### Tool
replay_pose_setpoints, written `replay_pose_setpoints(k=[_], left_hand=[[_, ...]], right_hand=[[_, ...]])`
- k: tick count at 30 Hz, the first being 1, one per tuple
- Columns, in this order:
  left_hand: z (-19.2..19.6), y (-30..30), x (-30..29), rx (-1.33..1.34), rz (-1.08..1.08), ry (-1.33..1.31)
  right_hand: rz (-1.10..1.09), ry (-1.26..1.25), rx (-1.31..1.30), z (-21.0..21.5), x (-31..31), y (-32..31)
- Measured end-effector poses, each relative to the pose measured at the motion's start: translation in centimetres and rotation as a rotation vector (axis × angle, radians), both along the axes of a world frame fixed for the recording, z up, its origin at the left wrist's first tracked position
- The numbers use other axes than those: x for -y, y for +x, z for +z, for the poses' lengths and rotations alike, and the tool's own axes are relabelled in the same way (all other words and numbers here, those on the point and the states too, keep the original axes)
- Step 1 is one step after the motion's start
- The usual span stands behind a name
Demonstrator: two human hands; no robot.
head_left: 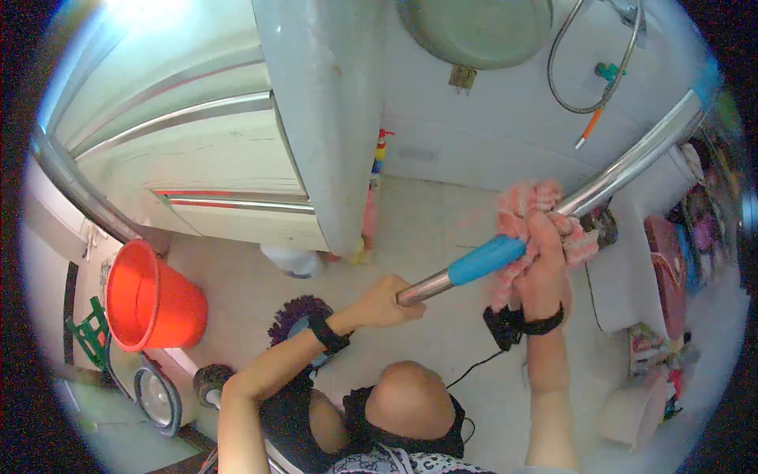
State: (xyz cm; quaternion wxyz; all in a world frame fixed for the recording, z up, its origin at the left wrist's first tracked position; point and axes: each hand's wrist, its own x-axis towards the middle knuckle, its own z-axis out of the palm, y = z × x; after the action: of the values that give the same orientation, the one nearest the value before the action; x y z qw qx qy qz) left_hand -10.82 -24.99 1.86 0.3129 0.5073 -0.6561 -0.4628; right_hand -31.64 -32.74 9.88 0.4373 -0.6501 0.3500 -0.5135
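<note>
Left hand [384, 302] grips pole [505, 253]; red bucket [150, 299] looks empty

A long shiny metal pole [624, 166] with a blue sleeve [487, 259] is slanting from the lower middle up to the right. A fluffy pink cloth [530, 207] is wrapping around it, just above the blue part.

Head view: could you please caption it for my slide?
Right hand wipes a metal pole with pink cloth; left hand steadies it.
</note>
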Motion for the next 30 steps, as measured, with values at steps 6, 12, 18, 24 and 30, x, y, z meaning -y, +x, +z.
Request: replay_pose_setpoints(k=[6,12,18,24,30], left_hand=[[-2.5,1.6,-0.3,-0.090,-0.100,-0.106],[-3.4,0.5,0.0,-0.112,-0.167,-0.011],[-4.7,0.6,0.2,-0.033,0.002,-0.248],[2.0,-0.3,-1.0,0.070,0.065,0.013],[-2.9,0.5,0.6,-0.137,0.039,-0.227]], right_hand=[[0.535,-0.001,0.431,-3.6,-1.9,4.0],[0.566,-0.004,-0.136,-11.6,-3.8,3.8],[0.374,-0.052,0.263,-5.8,-4.5,7.0],[0.532,0.292,0.561,-2.3,-0.7,3.6],[0.155,0.265,0.096,-7.9,-2.5,4.6]])
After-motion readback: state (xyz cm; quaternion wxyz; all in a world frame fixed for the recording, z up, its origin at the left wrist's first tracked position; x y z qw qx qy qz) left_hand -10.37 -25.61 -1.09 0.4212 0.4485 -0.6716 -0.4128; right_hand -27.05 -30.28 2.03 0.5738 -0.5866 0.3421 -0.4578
